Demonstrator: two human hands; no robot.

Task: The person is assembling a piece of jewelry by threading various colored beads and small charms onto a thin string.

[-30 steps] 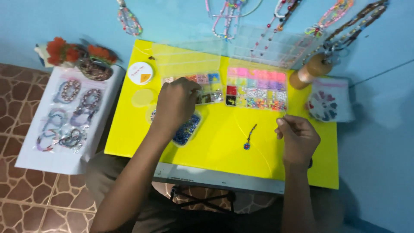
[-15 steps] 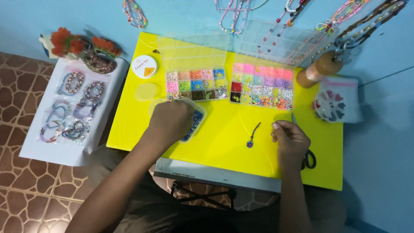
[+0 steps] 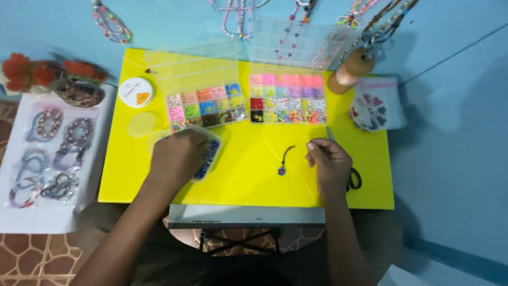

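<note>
L hand point(image 3: 177, 156) has come back from the bead organiser boxes: a sec ago it was up over the left compartment box point(image 3: 205, 106), half a sec ago on its way down, & now it sits on the small clear bead tray point(image 3: 207, 153), nearer the front-left part of the yellow surface point(image 3: 248, 180). Fingers curled down over the tray, covering most of it; can't tell if anything's pinched between them. Dark blue beads show at the tray's uncovered right side.

R hand point(image 3: 329, 161) has barely shifted across all 3 pics. It rests toward the front-right of the surface, fingers drawn together in a pinch, w/ a thin needle-like tool point(image 3: 330, 133) poking up from it. Whether a thread is actually gripped is too fine to see. Just left of it, not touching, lies the short beaded strand point(image 3: 284, 160), w/ a small blue flower-like bead cluster at its lower end; same spot as before.

My read: L hand's done w/ the colour box & is now working from the loose tray, while R holds its position by the strand.

Around: second bead box point(image 3: 288, 98), pink/purple rows, at back centre; white spool of cord point(image 3: 136, 91) at back-left corner; black scissors point(image 3: 353, 179) partly under R wrist; finished bracelets on a white sheet point(image 3: 50, 153) off the left edge.
</note>
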